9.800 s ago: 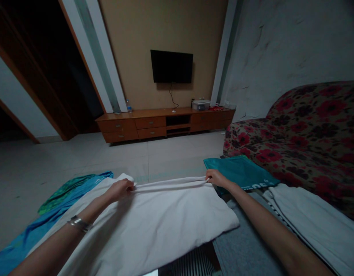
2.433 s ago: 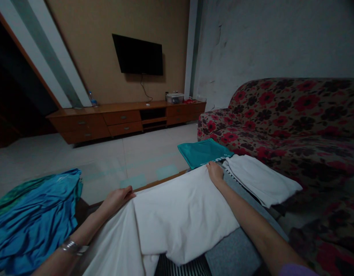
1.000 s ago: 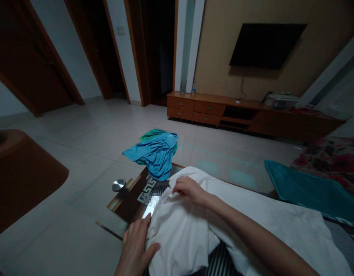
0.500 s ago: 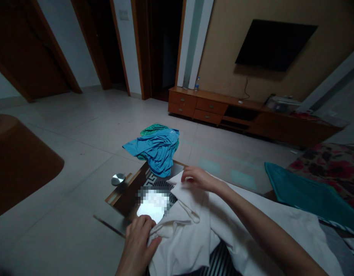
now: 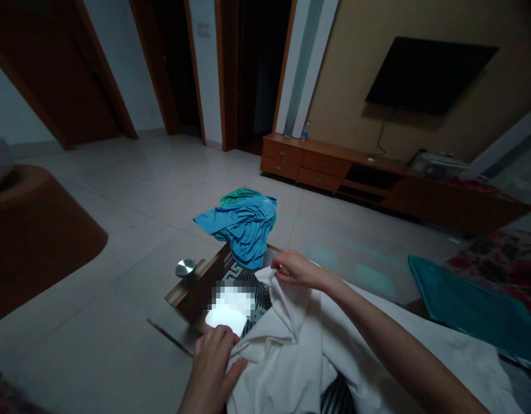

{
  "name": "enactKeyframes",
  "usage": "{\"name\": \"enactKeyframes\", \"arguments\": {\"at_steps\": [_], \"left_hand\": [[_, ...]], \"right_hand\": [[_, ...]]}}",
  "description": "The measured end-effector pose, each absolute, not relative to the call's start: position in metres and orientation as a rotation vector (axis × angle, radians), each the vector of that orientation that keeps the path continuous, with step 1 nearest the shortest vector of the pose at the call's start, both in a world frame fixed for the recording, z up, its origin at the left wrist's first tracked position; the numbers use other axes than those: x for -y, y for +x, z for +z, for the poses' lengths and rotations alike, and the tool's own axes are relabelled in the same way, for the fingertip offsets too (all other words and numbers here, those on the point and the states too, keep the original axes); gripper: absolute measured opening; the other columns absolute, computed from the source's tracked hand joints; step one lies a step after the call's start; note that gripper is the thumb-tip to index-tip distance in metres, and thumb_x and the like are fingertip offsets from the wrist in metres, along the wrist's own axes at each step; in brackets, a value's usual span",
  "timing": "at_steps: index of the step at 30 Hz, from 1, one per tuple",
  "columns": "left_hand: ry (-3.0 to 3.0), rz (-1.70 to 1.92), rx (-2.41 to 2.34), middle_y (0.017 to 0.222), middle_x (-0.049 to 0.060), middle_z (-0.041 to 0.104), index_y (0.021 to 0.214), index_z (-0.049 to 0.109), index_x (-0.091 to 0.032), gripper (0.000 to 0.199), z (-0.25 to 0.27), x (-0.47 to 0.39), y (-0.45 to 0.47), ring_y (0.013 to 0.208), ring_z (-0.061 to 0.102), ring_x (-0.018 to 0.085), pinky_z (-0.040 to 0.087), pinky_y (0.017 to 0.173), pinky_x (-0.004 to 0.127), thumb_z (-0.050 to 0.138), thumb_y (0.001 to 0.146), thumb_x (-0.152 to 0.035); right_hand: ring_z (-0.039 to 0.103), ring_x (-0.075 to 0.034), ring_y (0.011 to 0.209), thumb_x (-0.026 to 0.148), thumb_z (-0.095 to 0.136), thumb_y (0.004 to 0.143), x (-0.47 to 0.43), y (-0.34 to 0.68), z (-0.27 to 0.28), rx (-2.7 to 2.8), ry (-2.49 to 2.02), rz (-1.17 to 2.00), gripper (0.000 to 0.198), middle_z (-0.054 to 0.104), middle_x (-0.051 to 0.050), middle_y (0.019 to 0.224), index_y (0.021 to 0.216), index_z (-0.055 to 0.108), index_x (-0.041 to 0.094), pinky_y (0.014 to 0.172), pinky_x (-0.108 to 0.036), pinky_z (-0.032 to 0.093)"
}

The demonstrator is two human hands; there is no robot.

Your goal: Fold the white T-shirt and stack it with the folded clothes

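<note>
Much of the white fabric garment (image 5: pixel 280 359) lay spread; left hand (image 5: pixel 212 365) and right hand (image 5: pixel 297 269) pinched its bunched, unflattened end.

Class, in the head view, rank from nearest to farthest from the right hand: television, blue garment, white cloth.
1. White cloth, gripped by the right hand.
2. Blue garment, beyond, to the left.
3. Television, on the far wall, right.

2 hands (image 5: pixel 214 362) (image 5: pixel 295 268), 1 wht cloth (image 5: pixel 286 368), 1 TV (image 5: pixel 431 75), 1 btl (image 5: pixel 305 133)
</note>
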State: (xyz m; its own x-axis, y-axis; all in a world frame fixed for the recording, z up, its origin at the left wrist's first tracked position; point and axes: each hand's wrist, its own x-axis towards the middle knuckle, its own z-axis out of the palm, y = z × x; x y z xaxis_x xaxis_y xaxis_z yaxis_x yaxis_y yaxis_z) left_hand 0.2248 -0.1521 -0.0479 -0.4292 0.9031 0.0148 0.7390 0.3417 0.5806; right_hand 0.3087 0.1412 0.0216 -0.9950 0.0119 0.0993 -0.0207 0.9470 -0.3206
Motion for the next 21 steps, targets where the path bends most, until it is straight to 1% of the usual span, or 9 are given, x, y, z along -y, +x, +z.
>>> {"name": "enactKeyframes", "arguments": {"at_steps": [4,8,9,12,14,16,18,19,21], "left_hand": [[1.471,0.762,-2.308,0.096,0.006,0.061,0.089,0.062,-0.021,0.016,-0.048,0.153,0.226,0.096,0.053,0.026,0.039,0.084,0.04,0.063,0.076,-0.031],[1.47,0.749,-2.316,0.096,0.006,0.061,0.089,0.062,-0.021,0.015,-0.045,0.154,0.227,0.095,0.053,0.026,0.04,0.084,0.039,0.062,0.077,-0.03],[1.472,0.75,-2.316,0.095,0.007,0.061,0.089,0.062,-0.021,0.015,-0.045,0.155,0.228,0.095,0.053,0.026,0.04,0.084,0.039,0.062,0.077,-0.03],[1.467,0.76,-2.316,0.095,0.007,0.061,0.089,0.062,-0.021,0.014,-0.044,0.154,0.229,0.095,0.053,0.026,0.04,0.084,0.039,0.061,0.078,-0.03],[1.455,0.777,-2.319,0.094,0.007,0.062,0.089,0.062,-0.021,0.015,-0.044,0.153,0.23,0.094,0.054,0.026,0.039,0.084,0.04,0.061,0.077,-0.029],[1.445,0.813,-2.313,0.093,0.007,0.062,0.086,0.062,-0.02,0.014,-0.044,0.152,0.23,0.093,0.054,0.026,0.039,0.083,0.04,0.061,0.076,-0.03],[1.419,0.868,-2.292,0.089,0.006,0.063,0.082,0.061,-0.02,0.012,-0.043,0.15,0.231,0.089,0.055,0.026,0.04,0.081,0.038,0.061,0.075,-0.03],[1.389,0.904,-2.273,0.086,0.006,0.063,0.079,0.06,-0.02,0.011,-0.041,0.15,0.23,0.088,0.055,0.025,0.04,0.08,0.038,0.06,0.074,-0.03],[1.272,0.995,-2.212,0.081,0.004,0.063,0.074,0.058,-0.02,0.009,-0.036,0.149,0.229,0.084,0.056,0.024,0.041,0.078,0.036,0.058,0.073,-0.029]], "right_hand": [[0.054,-0.017,0.085,0.018,0.053,0.085,-0.152,0.293,0.017,2.84,-0.167,0.637,0.008,0.063,-0.007,0.089,0.09,0.059,0.015,0.077,-0.027,0.04],[0.056,-0.017,0.084,0.02,0.058,0.083,-0.147,0.265,-0.007,3.003,-0.265,0.586,0.007,0.065,-0.007,0.089,0.087,0.06,0.014,0.075,-0.026,0.039],[0.056,-0.017,0.085,0.022,0.063,0.081,-0.145,0.261,-0.012,3.051,-0.292,0.56,0.01,0.065,-0.007,0.091,0.088,0.061,0.015,0.074,-0.026,0.039],[0.058,-0.02,0.09,0.027,0.078,0.067,-0.139,0.255,-0.023,3.133,-0.412,0.477,0.035,0.066,-0.008,0.099,0.096,0.061,0.016,0.074,-0.027,0.04],[0.059,-0.02,0.085,0.029,0.08,0.063,-0.137,0.257,-0.026,3.158,-0.51,0.485,0.04,0.066,-0.007,0.096,0.097,0.062,0.018,0.07,-0.027,0.039],[0.058,-0.018,0.077,0.029,0.079,0.064,-0.139,0.261,-0.026,3.177,-0.507,0.617,0.031,0.065,-0.002,0.085,0.089,0.064,0.018,0.066,-0.025,0.038],[0.054,-0.014,0.071,0.027,0.074,0.066,-0.147,0.269,-0.022,3.111,-0.404,0.88,0.019,0.06,0.002,0.075,0.078,0.062,0.017,0.062,-0.022,0.036],[0.052,-0.012,0.068,0.028,0.071,0.068,-0.153,0.274,-0.018,3.023,-0.371,1.027,0.016,0.057,0.003,0.071,0.074,0.061,0.017,0.061,-0.021,0.035],[0.048,-0.011,0.065,0.033,0.064,0.073,-0.171,0.286,-0.004,2.755,-0.411,1.237,0.019,0.051,0.005,0.068,0.071,0.056,0.016,0.059,-0.02,0.035]]}}
